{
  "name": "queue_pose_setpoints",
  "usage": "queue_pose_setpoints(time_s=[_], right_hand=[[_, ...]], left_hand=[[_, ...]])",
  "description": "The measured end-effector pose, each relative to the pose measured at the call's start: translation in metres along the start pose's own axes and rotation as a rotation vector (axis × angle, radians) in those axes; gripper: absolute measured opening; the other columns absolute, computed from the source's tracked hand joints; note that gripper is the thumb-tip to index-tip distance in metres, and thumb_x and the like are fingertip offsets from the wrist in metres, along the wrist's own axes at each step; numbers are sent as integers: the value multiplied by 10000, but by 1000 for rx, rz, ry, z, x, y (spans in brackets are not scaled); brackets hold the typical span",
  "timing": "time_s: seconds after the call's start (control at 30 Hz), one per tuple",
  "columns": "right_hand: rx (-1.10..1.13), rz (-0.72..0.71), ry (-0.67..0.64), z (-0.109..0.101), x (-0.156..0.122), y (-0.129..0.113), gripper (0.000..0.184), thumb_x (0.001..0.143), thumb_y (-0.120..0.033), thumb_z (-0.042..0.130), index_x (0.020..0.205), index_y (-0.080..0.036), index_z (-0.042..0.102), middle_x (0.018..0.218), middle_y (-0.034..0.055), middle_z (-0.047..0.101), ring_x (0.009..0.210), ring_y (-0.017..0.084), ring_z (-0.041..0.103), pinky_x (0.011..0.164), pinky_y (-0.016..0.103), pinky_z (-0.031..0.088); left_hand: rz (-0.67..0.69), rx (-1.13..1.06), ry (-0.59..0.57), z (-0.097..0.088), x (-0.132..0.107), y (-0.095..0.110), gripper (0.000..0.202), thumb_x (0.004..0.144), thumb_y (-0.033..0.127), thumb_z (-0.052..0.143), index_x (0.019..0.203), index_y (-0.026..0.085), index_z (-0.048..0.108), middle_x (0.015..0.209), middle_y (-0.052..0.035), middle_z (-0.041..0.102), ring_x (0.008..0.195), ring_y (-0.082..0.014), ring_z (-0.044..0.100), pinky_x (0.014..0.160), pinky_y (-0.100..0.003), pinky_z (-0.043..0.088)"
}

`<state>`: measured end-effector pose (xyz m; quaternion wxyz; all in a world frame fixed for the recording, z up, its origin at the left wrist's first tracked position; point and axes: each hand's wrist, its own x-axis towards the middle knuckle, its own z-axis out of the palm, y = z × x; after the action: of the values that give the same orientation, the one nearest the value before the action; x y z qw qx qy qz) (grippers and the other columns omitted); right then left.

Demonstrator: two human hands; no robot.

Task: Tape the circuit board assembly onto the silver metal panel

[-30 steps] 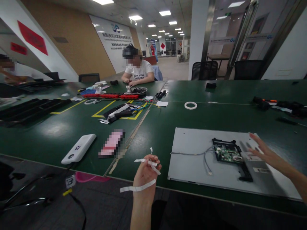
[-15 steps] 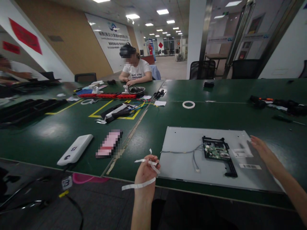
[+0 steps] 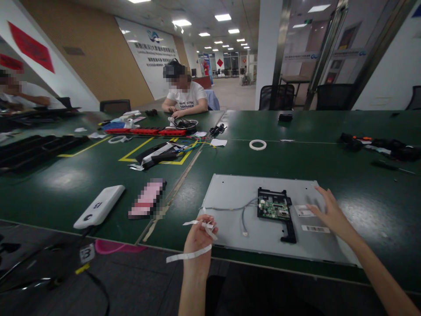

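Note:
A flat grey panel (image 3: 226,219), like the back of a display, lies on the table in front of me. Fixed on it is a black plastic bracket (image 3: 289,230) around a green circuit board (image 3: 274,210), from which grey cables (image 3: 230,208) run left. My right hand (image 3: 332,215) is open, fingers spread, over the panel's right end near two white labels; whether the fingertips touch it I cannot tell. At the panel's lower left corner, my left hand (image 3: 200,235) is palm up with curled fingers. Strips of white tape (image 3: 189,255) cling around its fingers and wrist.
Left of the panel lie a phone (image 3: 147,198) and a white power bank (image 3: 99,206). Beyond the panel is a white tape roll (image 3: 258,145). Black parts and colored wires (image 3: 161,153) lie farther left. A co-worker (image 3: 186,96) sits across the table.
The panel has slid left on the table, bringing its left edge closer to my left hand. My right hand has moved left with it. My left hand has hardly moved.

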<state>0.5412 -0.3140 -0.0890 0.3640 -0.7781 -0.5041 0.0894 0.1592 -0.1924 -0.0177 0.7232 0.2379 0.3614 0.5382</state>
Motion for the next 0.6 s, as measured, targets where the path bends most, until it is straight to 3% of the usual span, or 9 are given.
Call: queue_pose_setpoints(time_s=[0.13,0.23,0.43,0.6], right_hand=[[-20,-213,-200,19,0,-41,805,830,-599,528,1471,-267,171,1498,52,110,1377,288,54,1125,506,164],[-5,-279,-314,30,2,-60,881,807,-569,591,1483,-280,105,1501,53,78,1376,278,77,1127,492,179],[49,-325,-313,34,11,-57,893,760,-464,672,1467,-267,162,1471,69,179,1344,254,213,1123,435,224],[92,-321,-328,31,9,-54,904,720,-447,705,1458,-262,216,1450,79,234,1328,279,245,1113,451,241]], left_hand=[[6,6,-26,1,-1,-3,187,696,280,676,820,145,635,829,-25,586,733,-125,564,653,-234,483],[3,20,-47,3,-2,-4,192,691,289,683,805,143,633,832,-24,579,720,-121,554,643,-230,481],[-15,29,-16,6,-4,-5,243,650,302,720,806,145,621,830,-24,590,711,-126,563,630,-236,482],[-12,39,-13,13,-6,-6,221,658,294,701,800,147,617,801,-21,603,686,-128,576,617,-246,485]])
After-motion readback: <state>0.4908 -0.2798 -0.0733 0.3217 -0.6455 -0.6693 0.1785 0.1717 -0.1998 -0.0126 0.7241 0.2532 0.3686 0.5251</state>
